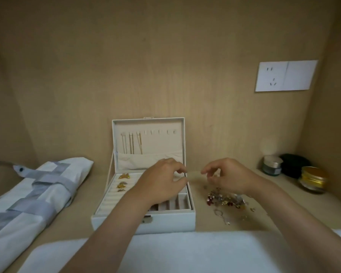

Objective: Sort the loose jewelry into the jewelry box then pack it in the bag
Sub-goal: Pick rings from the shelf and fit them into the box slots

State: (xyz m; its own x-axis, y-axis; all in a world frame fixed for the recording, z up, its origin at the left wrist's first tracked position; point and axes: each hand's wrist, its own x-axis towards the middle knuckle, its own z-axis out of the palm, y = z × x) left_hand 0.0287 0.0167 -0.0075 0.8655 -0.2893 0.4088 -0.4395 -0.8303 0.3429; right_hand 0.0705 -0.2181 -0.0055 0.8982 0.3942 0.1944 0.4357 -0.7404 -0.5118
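Observation:
A white jewelry box (165, 221) stands open in the middle, its lid upright with gold chains (131, 143) hanging inside. Gold pieces (123, 182) lie in the tray's left rows. My left hand (161, 184) hovers over the right side of the tray with thumb and forefinger curled close together; anything between them is too small to see. My right hand (228, 177) hovers above the loose jewelry pile (224, 200) to the right of the box, fingers loosely curled with a gap between them. A grey and white bag (34, 196) lies flat at the left.
At the back right stand a silver-lidded jar (272, 165), a dark pouch (294, 164) and a gold-lidded jar (312, 180). A wall socket (285, 75) is on the back panel. White cloth (185, 253) covers the front edge. Wooden walls close in both sides.

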